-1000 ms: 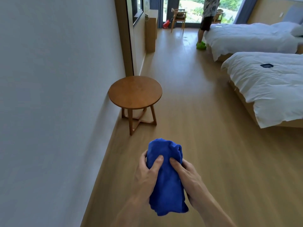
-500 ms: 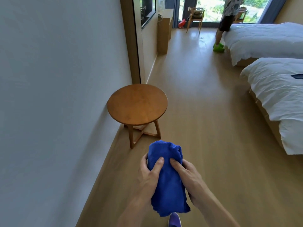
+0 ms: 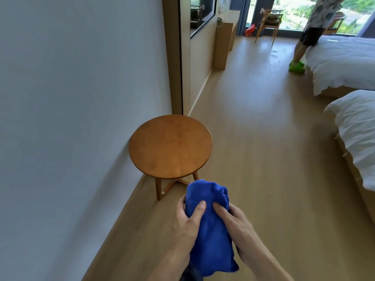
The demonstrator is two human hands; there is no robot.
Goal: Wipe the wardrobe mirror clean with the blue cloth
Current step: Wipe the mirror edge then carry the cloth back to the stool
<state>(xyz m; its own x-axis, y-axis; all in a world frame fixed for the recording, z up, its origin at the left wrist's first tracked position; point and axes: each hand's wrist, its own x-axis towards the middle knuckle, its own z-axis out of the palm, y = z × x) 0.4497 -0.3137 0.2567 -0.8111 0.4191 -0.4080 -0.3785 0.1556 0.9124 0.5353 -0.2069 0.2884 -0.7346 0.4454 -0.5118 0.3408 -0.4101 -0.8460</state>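
Where blue cloth (image 3: pixel 211 230) hangs, wooden floor (image 3: pixel 263 159) (pale).

The blue cloth (image 3: pixel 211 240) hides most fingers of the left hand (image 3: pixel 188 226) and right hand (image 3: pixel 240 226), and the top edge crops the standing person (image 3: pixel 322 17), seemingly chest-high.

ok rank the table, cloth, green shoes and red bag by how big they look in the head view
1. table
2. cloth, though it is nearest the camera, which inflates it
3. green shoes and red bag: both small and far, too close to rank
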